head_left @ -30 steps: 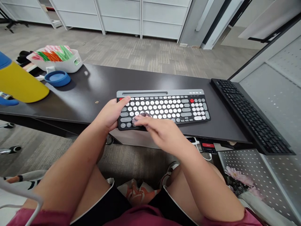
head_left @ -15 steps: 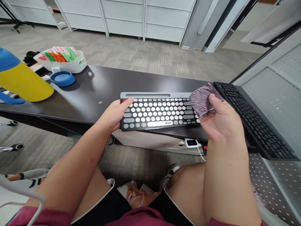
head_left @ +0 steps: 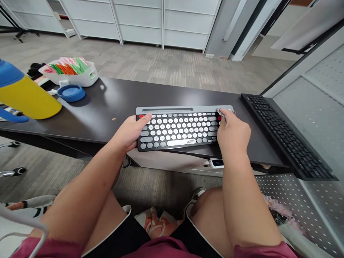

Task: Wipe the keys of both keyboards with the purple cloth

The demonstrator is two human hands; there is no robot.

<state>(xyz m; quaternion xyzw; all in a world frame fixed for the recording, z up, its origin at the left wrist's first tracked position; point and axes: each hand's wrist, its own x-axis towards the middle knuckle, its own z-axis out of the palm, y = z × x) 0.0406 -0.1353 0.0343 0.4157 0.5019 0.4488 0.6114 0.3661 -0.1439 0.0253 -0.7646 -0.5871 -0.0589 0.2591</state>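
An acer keyboard point(head_left: 178, 127) with round white and grey keys lies near the front edge of the dark desk. My left hand point(head_left: 131, 132) grips its left end, thumb on top by the red key. At the upper right part of the keyboard, my right hand point(head_left: 233, 132) is closed on a striped cloth point(head_left: 222, 114), pressed against the keys there. Most of the cloth is hidden under my fingers.
A black keyboard point(head_left: 287, 136) lies at an angle on the right. On the left are a yellow and blue tumbler point(head_left: 28, 96), a blue lid point(head_left: 71, 93) and a white basket point(head_left: 90, 76). A smartwatch point(head_left: 217, 163) sits below the desk edge.
My right hand has moved left and turned palm down, bringing the cloth from above the keyboard's right end onto its upper right keys. The cloth is now bunched. My left hand keeps its grip.
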